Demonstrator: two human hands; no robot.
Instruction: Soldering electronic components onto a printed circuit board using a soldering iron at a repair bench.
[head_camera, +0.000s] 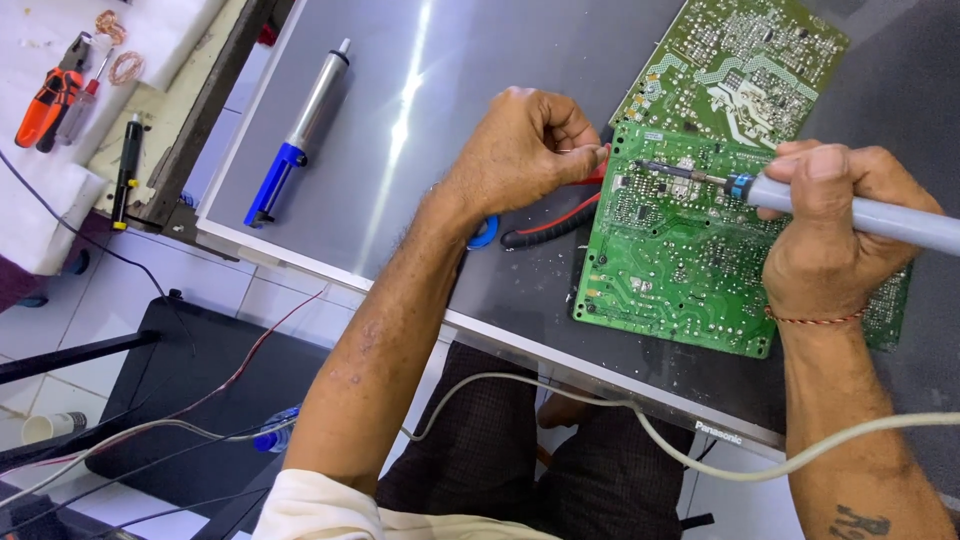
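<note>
Green circuit board (680, 270) — densely soldered

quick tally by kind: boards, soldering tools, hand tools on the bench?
Circuit boards: 2, the near green board and the far green board.
Soldering tools: 2, the soldering iron in the right hand and the desoldering pump.
Hand tools: 3, the red-and-black cutters by the left hand, the orange pliers, the black pen-shaped tool.
Total: 7
</note>
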